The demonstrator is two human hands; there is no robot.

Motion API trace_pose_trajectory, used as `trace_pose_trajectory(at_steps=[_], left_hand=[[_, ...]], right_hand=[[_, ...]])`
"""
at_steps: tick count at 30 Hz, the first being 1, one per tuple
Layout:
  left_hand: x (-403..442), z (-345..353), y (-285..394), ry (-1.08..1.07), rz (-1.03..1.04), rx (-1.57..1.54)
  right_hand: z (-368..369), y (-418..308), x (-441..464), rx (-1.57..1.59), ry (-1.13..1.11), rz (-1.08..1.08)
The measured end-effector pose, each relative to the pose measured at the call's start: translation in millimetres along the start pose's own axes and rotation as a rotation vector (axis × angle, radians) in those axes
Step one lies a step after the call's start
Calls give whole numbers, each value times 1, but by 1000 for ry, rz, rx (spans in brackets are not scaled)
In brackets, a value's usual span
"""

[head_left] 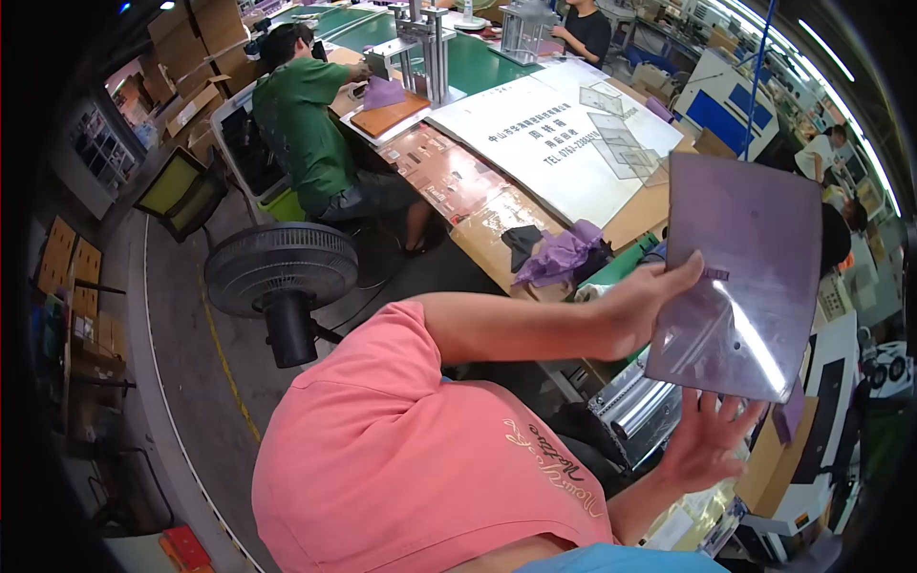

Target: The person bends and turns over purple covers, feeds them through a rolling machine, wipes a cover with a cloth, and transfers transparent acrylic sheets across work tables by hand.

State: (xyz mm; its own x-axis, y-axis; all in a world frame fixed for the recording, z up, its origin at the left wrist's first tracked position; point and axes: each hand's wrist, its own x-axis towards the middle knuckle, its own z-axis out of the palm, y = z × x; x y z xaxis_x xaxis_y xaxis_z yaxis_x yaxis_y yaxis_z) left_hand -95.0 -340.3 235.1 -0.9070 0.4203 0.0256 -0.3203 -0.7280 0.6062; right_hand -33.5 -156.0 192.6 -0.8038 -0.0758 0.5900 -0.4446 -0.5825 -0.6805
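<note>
A flat purple-tinted glossy panel [750, 239] is held up at the right, with a bright streak of reflected light and a small dark mark on its face. My left hand [645, 304] grips it by the near edge, thumb lying across the front and the other fingers hidden behind. Below the panel is my right hand [705, 449], its fingers spread and reaching up to the bottom edge. The fingertips go out of sight there, and I cannot tell whether they touch the panel.
A black fan [282, 267] stands to the left. The worktable carries a large white printed board [564, 138] and crumpled purple cloth or film [562, 253]. A metal roller machine [635, 411] is below my left arm. A co-worker in green [306, 124] sits at the table.
</note>
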Motion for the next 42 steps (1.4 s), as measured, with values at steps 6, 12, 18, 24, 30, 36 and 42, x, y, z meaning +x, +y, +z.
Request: trace_pose_trajectory(at_steps=[6,12,18,24,30,36,42], left_hand=[[2,-22,-29,-273,20,64],[30,-100,3,-673,-297,324],[30,-98,29,-359,-459,-187],[22,-85,31,-81,-403,151],[17,-96,46,43,-219,76],[1,-113,77,68,-67,28],[0,-109,65,8,-102,94]], right_hand=[[7,15,-5,-105,624,-71],[40,-6,24,-81,1015,70],[-52,1,-6,-379,726,288],[-12,10,17,-418,634,340],[-14,11,15,-465,436,638],[-22,2,0,-459,60,772],[-1,7,24,-174,108,363]])
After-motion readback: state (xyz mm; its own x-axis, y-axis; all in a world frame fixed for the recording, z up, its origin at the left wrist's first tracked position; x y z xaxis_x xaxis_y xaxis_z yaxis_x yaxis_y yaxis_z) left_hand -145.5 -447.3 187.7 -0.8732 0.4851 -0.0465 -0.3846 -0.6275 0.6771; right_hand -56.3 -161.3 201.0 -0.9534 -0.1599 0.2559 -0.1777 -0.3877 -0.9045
